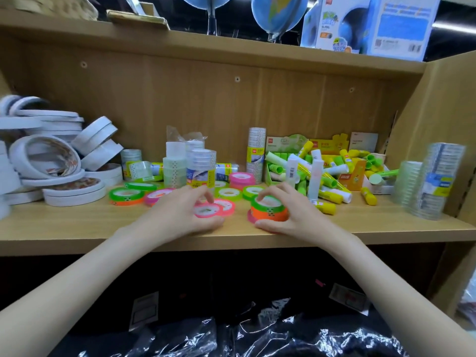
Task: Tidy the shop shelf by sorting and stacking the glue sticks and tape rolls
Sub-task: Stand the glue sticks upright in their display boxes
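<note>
On the wooden shelf (77, 225) my right hand (296, 215) curls its fingers and thumb round a small stack of tape rolls (269, 211): green on top, orange under it, pink at the bottom. My left hand (180, 215) holds a pink tape roll (207, 211) that lies partly over a second pink roll (226, 206). More green, pink and orange rolls (126, 195) lie scattered behind. A jumbled heap of yellow, green and white glue sticks (322, 173) fills the right middle of the shelf.
Large white tape rolls (51, 161) are piled at the left. Wrapped columns of clear tape (201, 163) stand at the back middle, and taller ones (435, 179) by the right wall. Yellow and green cartons (332, 145) sit behind the glue sticks. Boxed globes stand on the shelf above.
</note>
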Demonstrator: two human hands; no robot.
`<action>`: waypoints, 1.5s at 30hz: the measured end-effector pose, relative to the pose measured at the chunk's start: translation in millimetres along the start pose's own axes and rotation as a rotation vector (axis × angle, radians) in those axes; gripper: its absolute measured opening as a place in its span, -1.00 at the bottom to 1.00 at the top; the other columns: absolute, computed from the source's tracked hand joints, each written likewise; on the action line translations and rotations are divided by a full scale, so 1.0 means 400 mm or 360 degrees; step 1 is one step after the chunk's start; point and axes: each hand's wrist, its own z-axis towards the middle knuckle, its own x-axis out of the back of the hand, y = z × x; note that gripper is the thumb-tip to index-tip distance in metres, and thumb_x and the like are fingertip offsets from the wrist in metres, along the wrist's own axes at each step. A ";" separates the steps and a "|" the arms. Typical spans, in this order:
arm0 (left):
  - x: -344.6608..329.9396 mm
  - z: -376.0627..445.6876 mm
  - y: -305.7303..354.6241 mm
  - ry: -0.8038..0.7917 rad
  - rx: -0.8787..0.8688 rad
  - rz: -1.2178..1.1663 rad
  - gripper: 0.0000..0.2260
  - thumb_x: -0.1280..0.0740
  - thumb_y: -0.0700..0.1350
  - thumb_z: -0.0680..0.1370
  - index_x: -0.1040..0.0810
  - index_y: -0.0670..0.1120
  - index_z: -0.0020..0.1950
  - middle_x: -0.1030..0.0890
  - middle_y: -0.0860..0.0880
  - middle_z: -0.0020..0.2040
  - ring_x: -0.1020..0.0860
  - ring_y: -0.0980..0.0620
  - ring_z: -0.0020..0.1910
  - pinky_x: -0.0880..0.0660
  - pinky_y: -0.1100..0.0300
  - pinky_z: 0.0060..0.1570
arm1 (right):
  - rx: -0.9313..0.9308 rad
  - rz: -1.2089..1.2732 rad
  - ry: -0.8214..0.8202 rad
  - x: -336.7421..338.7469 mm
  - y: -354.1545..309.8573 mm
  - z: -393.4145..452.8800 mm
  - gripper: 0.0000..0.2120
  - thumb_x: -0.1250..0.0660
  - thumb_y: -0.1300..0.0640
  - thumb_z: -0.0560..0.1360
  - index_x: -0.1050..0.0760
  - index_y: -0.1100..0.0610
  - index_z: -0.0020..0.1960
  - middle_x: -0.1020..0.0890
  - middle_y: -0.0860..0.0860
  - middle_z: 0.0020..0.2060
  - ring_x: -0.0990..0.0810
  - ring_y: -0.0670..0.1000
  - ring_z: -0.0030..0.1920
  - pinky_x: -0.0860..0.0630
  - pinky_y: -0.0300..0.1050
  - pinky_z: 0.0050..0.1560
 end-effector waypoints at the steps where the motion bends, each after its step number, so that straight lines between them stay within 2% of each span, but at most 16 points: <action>1: 0.004 0.004 0.002 0.0107 -0.0021 -0.0071 -0.64 -0.36 0.22 0.40 -0.47 0.08 0.09 -0.52 0.01 0.02 -0.47 0.03 0.05 -0.33 0.18 -0.04 | 0.0017 -0.0030 0.0008 0.001 0.000 0.000 -0.63 -0.43 -0.07 0.39 -0.43 -0.06 0.14 -0.38 -0.06 0.13 -0.35 -0.08 0.25 -0.22 -0.35 0.06; 4: 0.014 0.046 0.019 0.0425 -0.0098 -0.0221 -0.62 -0.39 0.16 0.40 -0.50 0.00 0.12 -0.54 -0.06 0.02 -0.49 -0.02 0.03 -0.37 0.14 -0.01 | 0.0083 -0.0054 0.0211 -0.004 0.012 0.036 -0.67 -0.47 -0.01 0.36 -0.50 -0.01 0.09 -0.50 0.02 0.11 -0.42 -0.03 0.21 -0.21 -0.36 0.02; 7: -0.018 0.096 0.039 0.0243 -0.0138 0.0030 -0.61 -0.34 0.15 0.47 -0.49 0.00 0.23 -0.51 -0.08 0.12 -0.47 -0.09 0.15 -0.38 0.08 0.11 | 0.0055 0.0005 0.0554 -0.008 0.031 0.113 -0.65 -0.45 0.02 0.39 -0.51 0.07 0.14 -0.52 0.05 0.09 -0.47 -0.05 0.11 -0.23 -0.38 0.00; 12: -0.068 0.090 0.041 -0.0070 -0.0167 0.0128 -0.57 -0.23 0.15 0.54 -0.35 0.10 0.40 -0.34 -0.01 0.39 -0.39 -0.03 0.32 -0.31 0.15 0.24 | -0.0071 -0.0430 0.0085 -0.050 0.076 0.187 -0.54 -0.27 -0.07 0.52 -0.33 0.03 0.38 -0.42 0.07 0.31 -0.36 0.09 0.32 -0.29 -0.04 0.31; 14: -0.063 0.085 0.035 -0.0073 -0.0202 0.0087 -0.58 -0.23 0.12 0.55 -0.34 0.11 0.41 -0.32 0.00 0.40 -0.38 0.00 0.32 -0.30 0.16 0.24 | -0.0031 -0.0496 0.0132 -0.040 0.081 0.181 -0.50 -0.25 -0.07 0.53 -0.28 0.03 0.42 -0.39 0.05 0.36 -0.31 0.10 0.37 -0.24 0.02 0.36; 19: -0.060 0.106 0.052 0.0268 -0.0252 0.0113 -0.60 -0.25 0.09 0.55 -0.40 0.04 0.37 -0.40 -0.03 0.31 -0.42 -0.03 0.25 -0.34 0.13 0.18 | 0.0119 -0.0457 0.0555 0.033 0.108 0.065 -0.83 -0.31 0.20 0.51 -0.57 0.22 0.06 -0.57 0.16 0.02 -0.48 0.17 0.11 -0.25 -0.22 0.10; 23: -0.078 0.179 0.058 0.0367 -0.0220 0.0890 -0.56 -0.61 0.05 0.16 -0.64 -0.15 -0.09 -0.62 -0.17 -0.12 -0.60 -0.15 -0.18 -0.54 0.13 -0.23 | -0.0032 -0.0454 0.0288 0.067 0.148 -0.038 -0.79 -0.30 0.12 0.52 -0.55 0.16 0.11 -0.53 0.10 0.10 -0.42 0.11 0.18 -0.21 -0.27 0.12; 24: -0.087 0.193 0.061 0.0309 -0.0179 0.1023 -0.50 -0.60 0.07 0.16 -0.63 -0.18 -0.04 -0.62 -0.21 -0.11 -0.61 -0.15 -0.13 -0.54 0.13 -0.17 | -0.0106 -0.0445 0.0186 0.076 0.156 -0.059 -0.74 -0.28 0.06 0.53 -0.51 0.11 0.19 -0.49 0.07 0.15 -0.39 0.08 0.22 -0.20 -0.27 0.14; 25: -0.100 0.203 0.064 0.0170 -0.0158 0.1095 -0.41 -0.53 0.10 0.29 -0.54 -0.22 0.18 -0.58 -0.30 0.06 -0.56 -0.18 0.07 -0.50 0.09 0.05 | -0.0181 -0.0413 0.0095 0.086 0.164 -0.079 -0.68 -0.26 0.01 0.53 -0.46 0.07 0.26 -0.45 0.04 0.20 -0.36 0.04 0.25 -0.19 -0.29 0.15; 27: -0.131 0.225 0.051 0.0060 -0.0169 0.1074 -0.32 -0.19 0.14 0.57 -0.03 -0.23 0.51 -0.21 -0.33 0.45 -0.19 -0.17 0.46 -0.07 0.03 0.43 | -0.0290 -0.0330 0.0000 0.105 0.174 -0.109 -0.61 -0.24 -0.02 0.54 -0.37 0.02 0.34 -0.40 -0.03 0.21 -0.35 -0.05 0.26 -0.17 -0.36 0.08; 30: -0.130 0.222 0.054 0.0018 -0.0096 0.0955 -0.31 -0.04 0.13 0.62 0.25 -0.25 0.50 0.02 -0.29 0.51 0.03 -0.13 0.52 0.11 0.03 0.45 | -0.0298 -0.0321 0.0103 0.120 0.178 -0.124 -0.66 -0.30 0.07 0.52 -0.44 0.03 0.29 -0.50 -0.07 0.15 -0.44 -0.10 0.08 -0.25 -0.38 -0.07; 34: -0.126 0.192 0.090 0.0324 -0.0322 0.0669 -0.40 -0.14 -0.05 0.53 -0.06 -0.24 0.51 -0.23 -0.24 0.46 -0.27 -0.15 0.42 -0.04 -0.08 0.43 | -0.0304 -0.0217 0.0280 0.110 0.184 -0.117 -0.78 -0.39 0.15 0.45 -0.55 0.08 0.10 -0.60 -0.07 -0.05 -0.50 -0.14 -0.17 -0.34 -0.49 -0.20; 36: -0.123 0.190 0.123 0.0545 -0.0559 0.0506 -0.50 -0.11 -0.10 0.42 -0.40 -0.23 0.33 -0.51 -0.20 0.25 -0.52 -0.15 0.18 -0.28 -0.07 0.32 | -0.0329 -0.0145 0.0334 0.107 0.190 -0.113 -0.84 -0.41 0.19 0.43 -0.55 0.09 0.00 -0.60 -0.05 -0.11 -0.52 -0.13 -0.15 -0.35 -0.50 -0.22; 38: -0.124 0.198 0.161 0.0621 -0.0739 0.0356 -0.56 -0.08 -0.09 0.39 -0.51 -0.21 0.18 -0.57 -0.16 0.10 -0.57 -0.14 0.03 -0.32 0.02 0.21 | -0.0391 0.0016 0.0477 0.116 0.201 -0.117 -0.85 -0.42 0.24 0.41 -0.52 0.08 -0.07 -0.60 -0.04 -0.15 -0.53 -0.13 -0.14 -0.37 -0.50 -0.22; 41: -0.143 0.207 0.236 0.0455 -0.0963 0.0054 -0.59 -0.13 -0.05 0.50 -0.46 -0.19 0.28 -0.54 -0.15 0.16 -0.52 -0.12 0.10 -0.33 0.11 0.15 | -0.0472 0.0367 0.0687 0.136 0.215 -0.134 -0.85 -0.43 0.30 0.39 -0.51 0.15 -0.09 -0.59 -0.06 -0.19 -0.55 -0.20 -0.18 -0.43 -0.44 -0.20; 45: -0.190 0.231 0.312 0.0023 -0.1005 -0.0142 -0.63 -0.20 -0.03 0.60 -0.39 -0.07 0.39 -0.48 -0.06 0.24 -0.44 -0.02 0.21 -0.36 0.14 0.17 | -0.0396 0.0581 0.0570 0.139 0.216 -0.149 -0.85 -0.42 0.33 0.39 -0.48 0.15 -0.16 -0.58 -0.07 -0.24 -0.55 -0.25 -0.25 -0.45 -0.37 -0.16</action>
